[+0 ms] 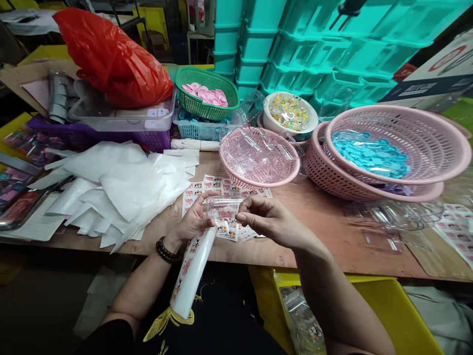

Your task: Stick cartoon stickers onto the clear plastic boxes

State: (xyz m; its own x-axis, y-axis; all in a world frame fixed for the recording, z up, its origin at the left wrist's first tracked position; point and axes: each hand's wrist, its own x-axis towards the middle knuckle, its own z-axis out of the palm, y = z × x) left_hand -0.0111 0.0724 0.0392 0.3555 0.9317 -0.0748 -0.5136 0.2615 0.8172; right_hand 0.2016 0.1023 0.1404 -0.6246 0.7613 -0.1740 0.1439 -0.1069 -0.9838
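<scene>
My left hand point(194, 219), a beaded bracelet on its wrist, is closed around a clear plastic case point(224, 203). From the same hand a curled sticker sheet point(195, 268) with small cartoon prints hangs toward my lap. My right hand point(264, 217) is at the case's right end, thumb and forefinger pinched together. Whether those fingertips grip the case edge or a small sticker is too small to tell. A reddish print point(224, 214) shows through or on the case. More sticker sheets point(227, 231) lie flat on the table beneath both hands.
White backing papers point(129, 182) are heaped at left. Behind my hands stands a pink basket point(258, 180) of clear cases. Stacked pink baskets point(399, 190) at right hold blue pieces. A green basket point(207, 111), a white bowl point(271, 118) and teal bins point(295, 49) stand farther back.
</scene>
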